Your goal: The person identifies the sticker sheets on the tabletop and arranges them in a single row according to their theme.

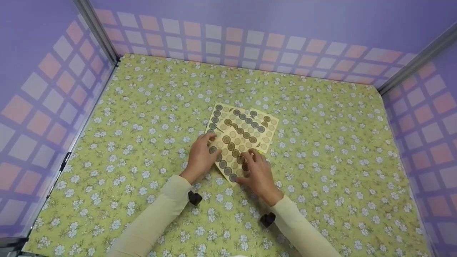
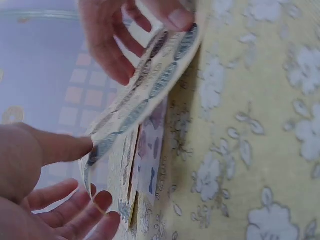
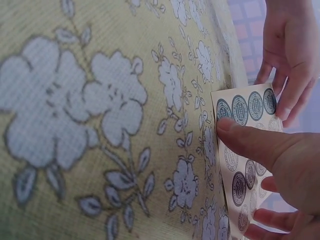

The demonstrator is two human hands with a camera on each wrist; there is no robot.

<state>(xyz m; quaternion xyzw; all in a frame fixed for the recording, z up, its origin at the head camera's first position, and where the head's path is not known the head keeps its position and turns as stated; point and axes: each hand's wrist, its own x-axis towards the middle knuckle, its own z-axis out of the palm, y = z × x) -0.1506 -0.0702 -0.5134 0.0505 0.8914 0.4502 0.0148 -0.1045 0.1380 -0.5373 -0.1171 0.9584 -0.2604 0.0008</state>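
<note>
A cream sheet of round stickers (image 1: 228,151), printed in rows of dark grey, brown and pale circles, lies over more such sheets (image 1: 272,132) in the head view. My left hand (image 1: 200,155) pinches its left side between thumb and fingers. At the near right end, my right hand (image 1: 260,175) grips the sheet, thumb on top. The left wrist view shows the held sheet (image 2: 131,107) bowed and lifted off the ones beneath, including a pinkish sheet with blue prints (image 2: 151,150). In the right wrist view the right thumb presses the sticker sheet (image 3: 242,150) near its edge.
Yellow floral cloth (image 1: 339,160) covers the table. Purple walls with pink and white squares (image 1: 234,39) enclose the back and both sides, with grey metal posts (image 1: 96,28) at the corners. Small black devices (image 1: 195,197) sit at both wrists.
</note>
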